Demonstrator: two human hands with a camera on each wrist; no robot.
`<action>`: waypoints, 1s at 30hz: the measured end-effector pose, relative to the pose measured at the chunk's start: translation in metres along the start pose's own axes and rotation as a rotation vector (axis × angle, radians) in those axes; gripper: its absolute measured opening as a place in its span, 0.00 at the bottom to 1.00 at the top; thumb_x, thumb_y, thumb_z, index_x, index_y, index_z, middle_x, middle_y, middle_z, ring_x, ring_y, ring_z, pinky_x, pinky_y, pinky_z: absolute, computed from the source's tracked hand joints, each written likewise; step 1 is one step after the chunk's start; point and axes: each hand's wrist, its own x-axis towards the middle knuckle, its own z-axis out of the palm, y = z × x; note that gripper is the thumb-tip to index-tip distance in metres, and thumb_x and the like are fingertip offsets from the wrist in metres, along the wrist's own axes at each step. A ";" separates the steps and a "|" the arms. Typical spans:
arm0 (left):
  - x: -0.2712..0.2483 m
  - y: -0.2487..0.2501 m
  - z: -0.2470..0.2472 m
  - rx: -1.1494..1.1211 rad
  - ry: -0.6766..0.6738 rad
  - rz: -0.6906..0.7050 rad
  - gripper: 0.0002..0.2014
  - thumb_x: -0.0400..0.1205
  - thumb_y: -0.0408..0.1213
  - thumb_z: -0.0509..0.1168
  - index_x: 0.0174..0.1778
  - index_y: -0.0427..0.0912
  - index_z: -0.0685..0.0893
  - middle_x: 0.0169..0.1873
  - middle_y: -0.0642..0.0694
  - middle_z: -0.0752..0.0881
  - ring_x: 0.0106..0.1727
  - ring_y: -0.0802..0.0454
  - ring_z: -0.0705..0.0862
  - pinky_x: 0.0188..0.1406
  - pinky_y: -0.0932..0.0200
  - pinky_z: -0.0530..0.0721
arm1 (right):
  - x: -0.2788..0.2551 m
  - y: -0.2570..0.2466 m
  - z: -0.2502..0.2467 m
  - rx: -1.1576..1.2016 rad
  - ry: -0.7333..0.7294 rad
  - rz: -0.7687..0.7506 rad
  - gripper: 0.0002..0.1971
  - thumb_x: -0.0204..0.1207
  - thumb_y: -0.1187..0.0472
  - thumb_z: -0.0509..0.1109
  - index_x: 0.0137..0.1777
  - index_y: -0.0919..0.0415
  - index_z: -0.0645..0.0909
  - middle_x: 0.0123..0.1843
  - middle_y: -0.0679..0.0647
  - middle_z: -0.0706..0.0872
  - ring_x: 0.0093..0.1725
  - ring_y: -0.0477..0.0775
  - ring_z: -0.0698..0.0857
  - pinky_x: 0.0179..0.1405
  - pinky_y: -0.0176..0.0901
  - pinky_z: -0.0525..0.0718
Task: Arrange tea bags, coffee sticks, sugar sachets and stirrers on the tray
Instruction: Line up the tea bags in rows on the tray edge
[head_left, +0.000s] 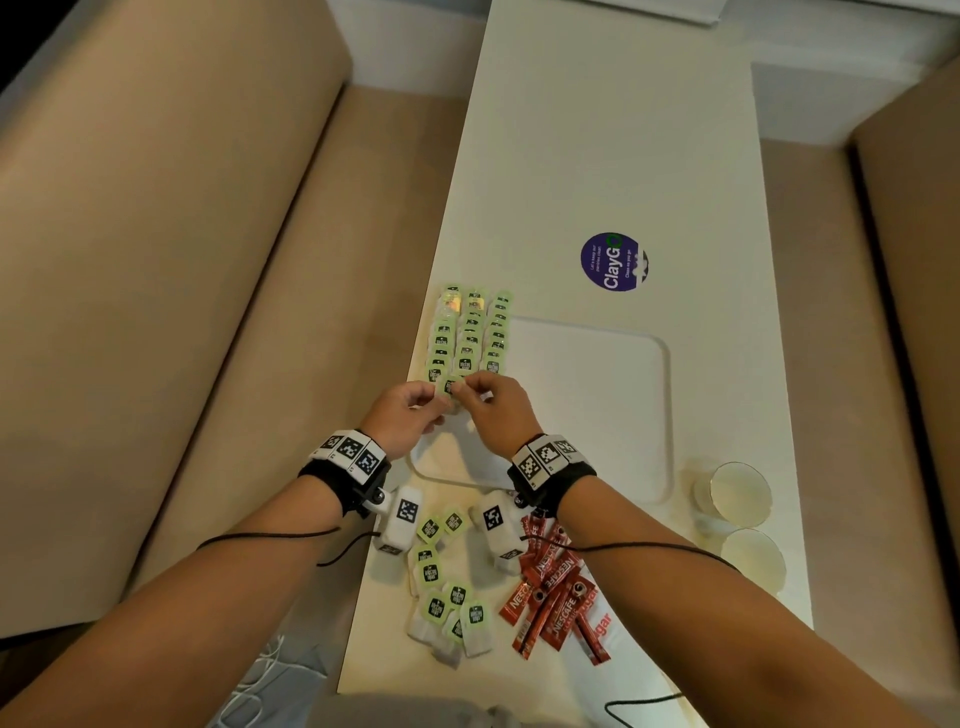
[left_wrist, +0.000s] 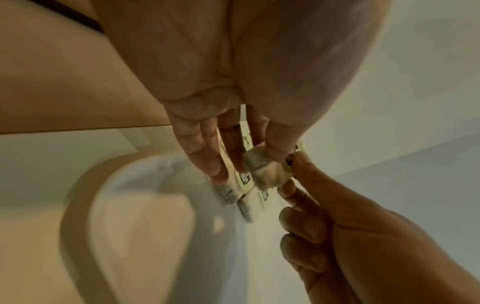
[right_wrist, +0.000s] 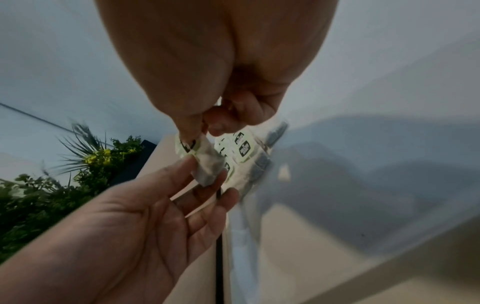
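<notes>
The white tray (head_left: 597, 405) lies on the long white table (head_left: 623, 156), its left edge close along the table's left edge. Three neat rows of green-tagged tea bags (head_left: 470, 338) run down the tray's left side from its far left corner toward the near edge. Loose tea bags (head_left: 447, 603) and red coffee sticks (head_left: 550, 587) wait in piles on the table just before the tray's near edge, with two glasses (head_left: 737, 493) off the tray's near right corner.

Both hands meet over the near end of those rows. The right hand (head_left: 493, 410), fingers curled, pinches the green tag of a single tea bag (right_wrist: 205, 166) between thumb and forefinger. The left hand (head_left: 405, 421) has its fingers fairly straight, their tips steadying the pouch from beneath; whether it truly pinches is hard to tell.

That bag looks nearly weightless, soft and limp, its paper easily torn, so it likely dangles and twists. The stiffer card tag seems the sound place to grip, with the pouch guided flat by the other hand
</notes>
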 end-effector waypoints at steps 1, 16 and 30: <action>0.001 -0.001 0.000 0.011 0.009 -0.002 0.06 0.85 0.36 0.69 0.42 0.46 0.85 0.42 0.45 0.88 0.44 0.51 0.87 0.47 0.56 0.84 | -0.001 -0.001 -0.001 0.015 0.006 -0.010 0.12 0.83 0.52 0.72 0.40 0.55 0.87 0.35 0.44 0.87 0.40 0.45 0.84 0.49 0.46 0.81; 0.027 -0.004 -0.024 0.483 0.159 0.086 0.05 0.81 0.34 0.71 0.49 0.47 0.89 0.39 0.49 0.88 0.40 0.49 0.86 0.38 0.58 0.84 | 0.009 0.033 -0.037 -0.181 0.060 0.258 0.15 0.81 0.56 0.72 0.36 0.64 0.88 0.28 0.51 0.82 0.29 0.49 0.76 0.33 0.40 0.73; 0.049 -0.009 -0.022 0.670 0.086 0.172 0.11 0.77 0.31 0.76 0.51 0.49 0.86 0.49 0.48 0.81 0.48 0.51 0.82 0.51 0.58 0.79 | 0.009 0.031 -0.027 -0.212 0.118 0.321 0.15 0.79 0.52 0.71 0.63 0.57 0.80 0.57 0.52 0.86 0.57 0.56 0.86 0.58 0.50 0.85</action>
